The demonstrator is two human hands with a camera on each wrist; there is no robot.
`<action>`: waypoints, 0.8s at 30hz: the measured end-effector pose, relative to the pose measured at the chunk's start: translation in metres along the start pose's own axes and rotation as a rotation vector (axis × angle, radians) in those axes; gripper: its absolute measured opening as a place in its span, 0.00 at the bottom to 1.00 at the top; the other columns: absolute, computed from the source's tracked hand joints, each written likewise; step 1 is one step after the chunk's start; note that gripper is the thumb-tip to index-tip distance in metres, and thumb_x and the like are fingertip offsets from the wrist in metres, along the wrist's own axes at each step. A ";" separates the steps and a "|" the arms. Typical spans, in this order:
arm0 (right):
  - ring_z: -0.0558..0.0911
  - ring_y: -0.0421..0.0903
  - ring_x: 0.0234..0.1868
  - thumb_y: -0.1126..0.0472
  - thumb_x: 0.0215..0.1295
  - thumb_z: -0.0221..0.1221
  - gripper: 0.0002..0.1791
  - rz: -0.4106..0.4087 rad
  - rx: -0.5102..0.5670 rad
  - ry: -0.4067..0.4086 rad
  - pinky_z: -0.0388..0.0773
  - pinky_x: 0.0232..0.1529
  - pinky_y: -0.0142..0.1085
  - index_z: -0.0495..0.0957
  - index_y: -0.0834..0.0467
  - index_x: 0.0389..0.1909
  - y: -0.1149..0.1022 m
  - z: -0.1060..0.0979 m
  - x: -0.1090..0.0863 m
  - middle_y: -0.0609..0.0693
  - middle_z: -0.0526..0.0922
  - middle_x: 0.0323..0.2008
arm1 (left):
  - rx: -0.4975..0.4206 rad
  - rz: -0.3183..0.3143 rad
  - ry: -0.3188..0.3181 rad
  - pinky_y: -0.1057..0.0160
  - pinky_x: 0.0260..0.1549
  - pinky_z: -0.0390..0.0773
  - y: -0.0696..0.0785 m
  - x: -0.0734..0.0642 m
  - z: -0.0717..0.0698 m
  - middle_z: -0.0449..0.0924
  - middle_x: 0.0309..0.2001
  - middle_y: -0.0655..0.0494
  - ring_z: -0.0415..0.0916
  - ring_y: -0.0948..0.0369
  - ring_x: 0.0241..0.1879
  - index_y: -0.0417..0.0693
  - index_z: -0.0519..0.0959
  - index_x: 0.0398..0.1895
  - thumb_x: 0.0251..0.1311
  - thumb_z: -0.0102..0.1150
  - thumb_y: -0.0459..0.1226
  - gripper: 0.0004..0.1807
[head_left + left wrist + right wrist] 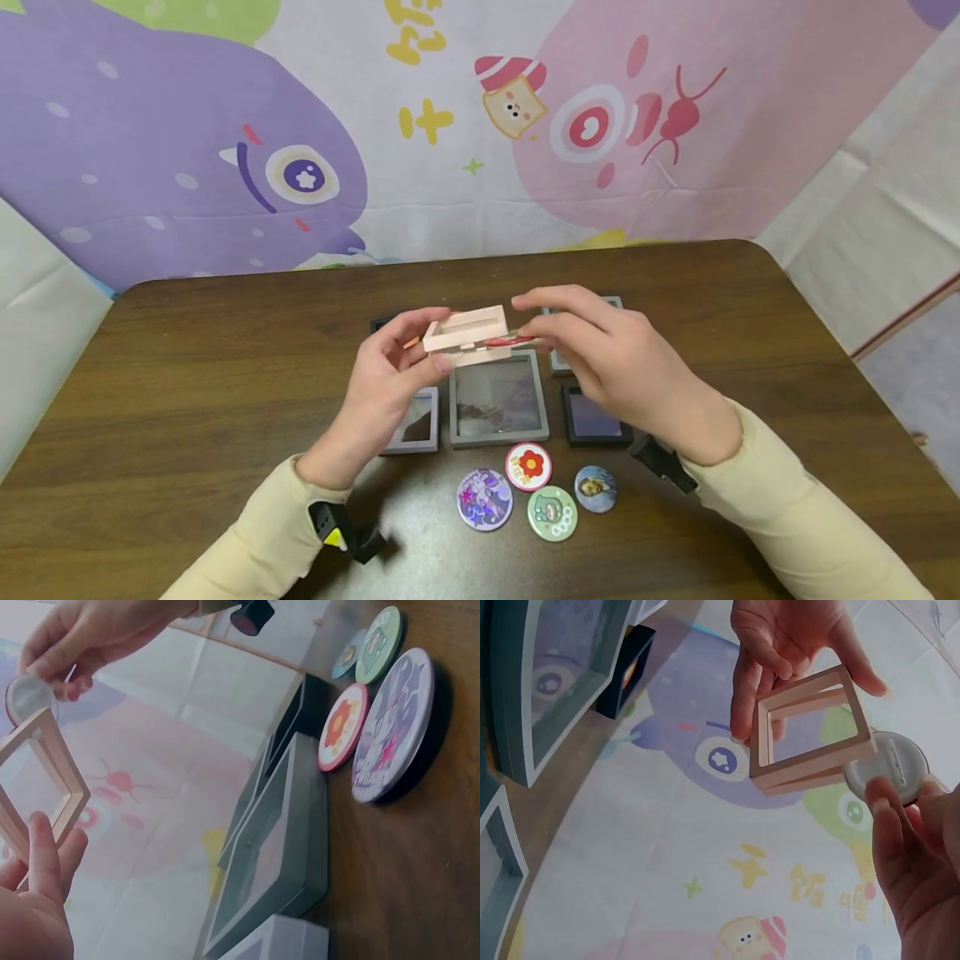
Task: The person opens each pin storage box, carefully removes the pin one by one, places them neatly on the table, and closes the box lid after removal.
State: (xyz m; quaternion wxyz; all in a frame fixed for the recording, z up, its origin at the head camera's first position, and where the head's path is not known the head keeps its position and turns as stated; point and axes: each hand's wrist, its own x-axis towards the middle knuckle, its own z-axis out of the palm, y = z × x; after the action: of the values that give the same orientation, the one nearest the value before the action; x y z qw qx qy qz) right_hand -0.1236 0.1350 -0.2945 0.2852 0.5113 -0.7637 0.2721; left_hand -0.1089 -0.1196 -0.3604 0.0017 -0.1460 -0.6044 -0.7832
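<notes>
A small pale-pink display frame (467, 337), its two halves parted, is held above the table by my left hand (382, 371). The thumb is at its near edge and the fingers are behind it. My right hand (626, 358) pinches a round red-rimmed pin badge (510, 341) at the frame's right side. In the right wrist view the badge's pale back (898, 761) shows its pin, and the badge overlaps the corner of the frame (810, 769). Its printed face is hidden.
Under the hands lie a large grey frame (456, 417), a dark frame (597, 439), a light grey frame (433, 421) and other partly covered frames. Nearer are a purple badge (484, 499), a red-flower badge (528, 466), a green badge (552, 513) and a blue portrait badge (596, 488).
</notes>
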 end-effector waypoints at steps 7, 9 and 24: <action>0.85 0.47 0.48 0.58 0.79 0.46 0.16 -0.024 0.000 -0.028 0.82 0.47 0.41 0.79 0.64 0.47 -0.007 -0.004 -0.002 0.53 0.85 0.49 | 0.037 0.051 0.061 0.68 0.41 0.81 0.001 0.005 -0.009 0.76 0.55 0.44 0.79 0.59 0.45 0.30 0.74 0.59 0.52 0.75 0.47 0.38; 0.85 0.46 0.49 0.59 0.79 0.46 0.15 -0.053 0.024 -0.066 0.81 0.50 0.40 0.79 0.63 0.48 -0.012 -0.001 -0.003 0.52 0.86 0.48 | 0.049 0.059 0.088 0.68 0.40 0.81 0.002 0.006 -0.011 0.77 0.54 0.46 0.79 0.59 0.43 0.34 0.77 0.56 0.56 0.73 0.42 0.29; 0.83 0.42 0.51 0.76 0.63 0.59 0.24 -0.122 -0.045 -0.738 0.80 0.47 0.28 0.79 0.56 0.58 -0.055 0.065 -0.025 0.50 0.78 0.61 | 0.071 0.016 0.146 0.64 0.42 0.82 0.002 0.010 -0.013 0.78 0.52 0.49 0.78 0.57 0.42 0.40 0.77 0.52 0.66 0.55 0.26 0.13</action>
State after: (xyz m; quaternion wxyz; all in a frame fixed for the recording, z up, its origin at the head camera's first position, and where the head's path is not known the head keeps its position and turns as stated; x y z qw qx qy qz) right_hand -0.0743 0.0860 -0.3501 0.0176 0.6130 -0.7891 0.0353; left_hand -0.1206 -0.1305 -0.3590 0.0572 -0.0933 -0.6288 -0.7698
